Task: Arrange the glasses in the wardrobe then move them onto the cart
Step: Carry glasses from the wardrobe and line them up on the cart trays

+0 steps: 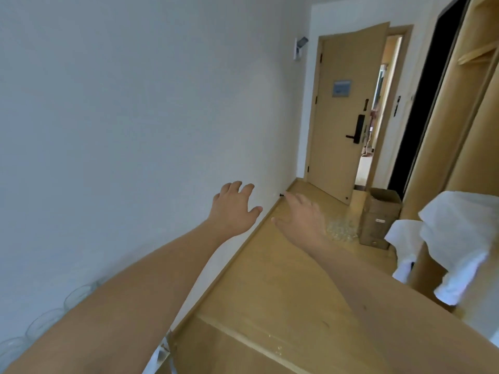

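Both hands empty, fingers spread, left hand (234,209) and right hand (302,217) reaching far; row of glasses (54,317) lies near-left under left forearm, left hand nearer.

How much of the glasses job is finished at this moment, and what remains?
Nothing looks finished. Both the left hand and right hand are open and hold nothing, stretched out in front. A row of clear glasses stands along the white wall at lower left, partly hidden by the left arm. No cart can be identified in view, so moving them there remains.
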